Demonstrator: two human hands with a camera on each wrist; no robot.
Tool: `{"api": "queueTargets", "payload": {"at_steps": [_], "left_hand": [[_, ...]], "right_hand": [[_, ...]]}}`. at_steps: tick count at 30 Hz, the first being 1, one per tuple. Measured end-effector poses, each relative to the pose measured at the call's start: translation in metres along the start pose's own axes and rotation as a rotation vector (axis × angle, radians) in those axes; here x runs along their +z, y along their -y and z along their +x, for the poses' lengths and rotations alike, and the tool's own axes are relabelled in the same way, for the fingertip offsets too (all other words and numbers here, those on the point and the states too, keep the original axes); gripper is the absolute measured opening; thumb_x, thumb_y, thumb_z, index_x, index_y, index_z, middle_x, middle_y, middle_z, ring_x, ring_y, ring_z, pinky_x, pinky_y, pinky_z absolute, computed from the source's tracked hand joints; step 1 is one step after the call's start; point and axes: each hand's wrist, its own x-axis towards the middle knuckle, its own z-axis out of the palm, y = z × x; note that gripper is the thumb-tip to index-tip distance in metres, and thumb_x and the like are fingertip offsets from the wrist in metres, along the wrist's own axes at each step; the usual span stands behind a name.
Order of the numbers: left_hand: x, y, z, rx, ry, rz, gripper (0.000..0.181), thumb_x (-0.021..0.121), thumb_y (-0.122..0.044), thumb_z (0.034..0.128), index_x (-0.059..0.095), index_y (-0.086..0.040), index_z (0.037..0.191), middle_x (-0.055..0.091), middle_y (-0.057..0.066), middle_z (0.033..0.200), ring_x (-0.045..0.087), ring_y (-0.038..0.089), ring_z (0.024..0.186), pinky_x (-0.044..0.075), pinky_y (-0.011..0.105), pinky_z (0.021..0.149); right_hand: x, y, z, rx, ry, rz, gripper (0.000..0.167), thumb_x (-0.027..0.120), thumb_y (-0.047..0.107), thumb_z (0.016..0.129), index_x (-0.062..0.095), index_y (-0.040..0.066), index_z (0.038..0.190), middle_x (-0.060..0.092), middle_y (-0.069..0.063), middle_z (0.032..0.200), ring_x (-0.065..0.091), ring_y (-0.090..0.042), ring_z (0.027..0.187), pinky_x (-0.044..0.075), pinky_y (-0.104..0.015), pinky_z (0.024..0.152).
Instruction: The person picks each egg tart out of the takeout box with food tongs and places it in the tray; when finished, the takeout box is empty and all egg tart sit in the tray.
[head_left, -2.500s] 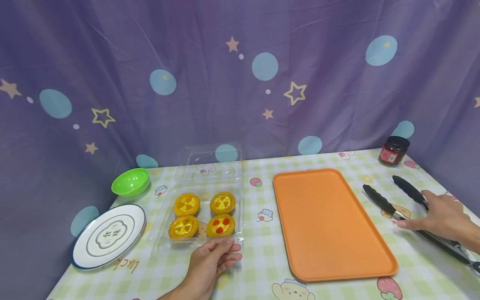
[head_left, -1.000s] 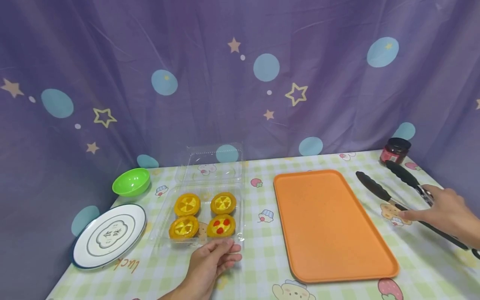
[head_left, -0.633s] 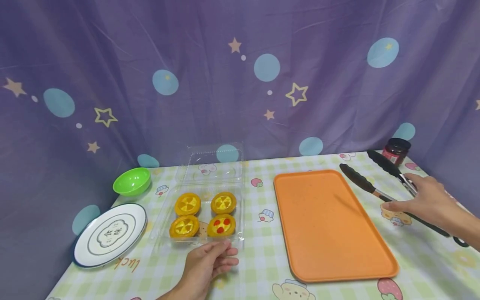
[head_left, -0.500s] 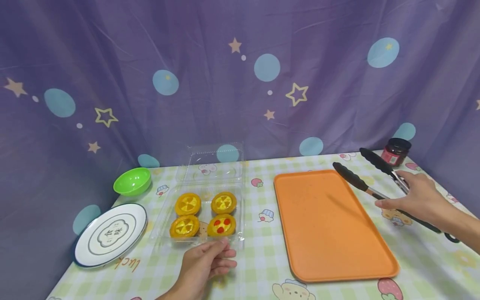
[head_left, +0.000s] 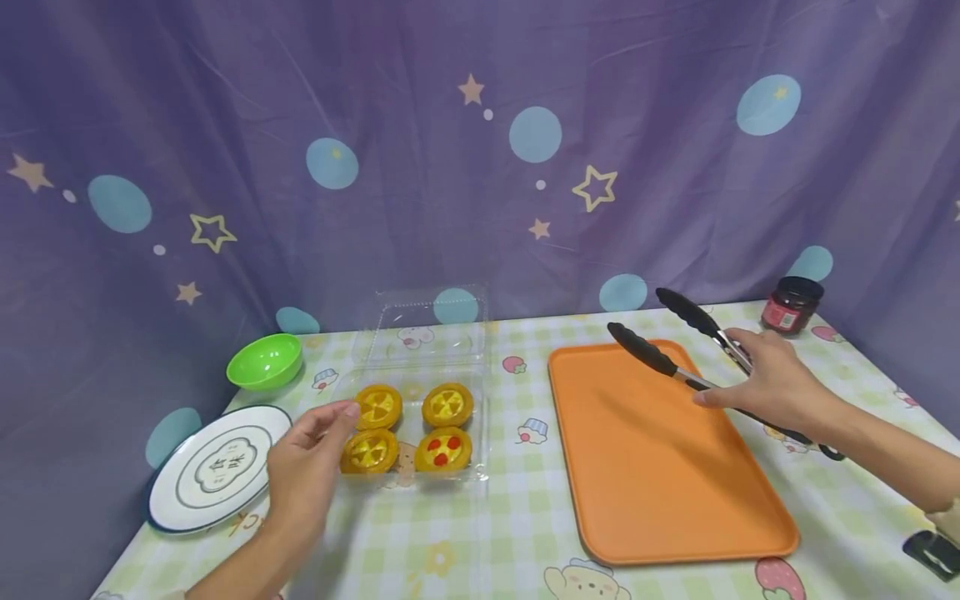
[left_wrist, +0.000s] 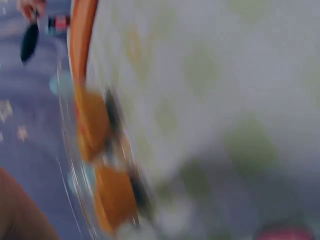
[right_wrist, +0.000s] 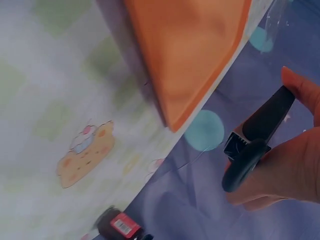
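Observation:
My right hand (head_left: pixel 776 379) grips a pair of black-tipped metal tongs (head_left: pixel 693 379) in the air above the orange tray (head_left: pixel 660 467); the tong arms are spread, with nothing between the tips. My left hand (head_left: pixel 303 471) hovers over the left side of a clear plastic box (head_left: pixel 480 433), its fingers loosely bent and seemingly holding nothing. The thumb tip overlaps a yellow egg tart (head_left: pixel 378 408). Several tarts sit in the box, one being a tart with red spots (head_left: pixel 442 450). Behind them the hinged lid (head_left: pixel 420 329) stands raised. Motion blurs the left wrist view.
A white plate (head_left: pixel 217 471) with a dark rim lies at the left, partly behind my left hand. Beyond it stands a green bowl (head_left: pixel 264 362). A dark-lidded jar (head_left: pixel 792 306) is at the back right. A purple curtain (head_left: pixel 420 225) hangs along the table's rear edge.
My right hand has raised the tongs from the table and carried them left, over the tray. My left hand has moved left and up from the box's front edge. Box and tarts look unmoved.

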Motion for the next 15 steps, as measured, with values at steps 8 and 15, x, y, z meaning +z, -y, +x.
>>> {"api": "queueTargets", "payload": {"at_steps": [8,15], "left_hand": [[-0.03,0.027,0.034,-0.045,-0.064,0.272,0.055,0.062,-0.034,0.0932,0.047,-0.011,0.141,0.032,0.022,0.149,0.026,0.043,0.137,0.019,0.061,0.11],[-0.037,0.039,0.043,-0.167,0.058,0.174,0.067,0.055,-0.024,0.0972,0.021,-0.003,0.152,0.034,0.025,0.148,0.037,0.039,0.13,0.04,0.049,0.104]], "right_hand": [[0.0,0.017,0.002,-0.045,0.002,0.002,0.112,0.085,0.043,0.069,0.025,-0.014,0.143,0.034,-0.039,0.128,0.036,-0.048,0.111,0.04,-0.064,0.089],[0.002,0.029,0.004,-0.078,0.008,-0.003,0.11,0.086,0.043,0.067,0.029,-0.012,0.143,0.038,-0.036,0.126,0.038,-0.045,0.11,0.041,-0.064,0.089]]}}
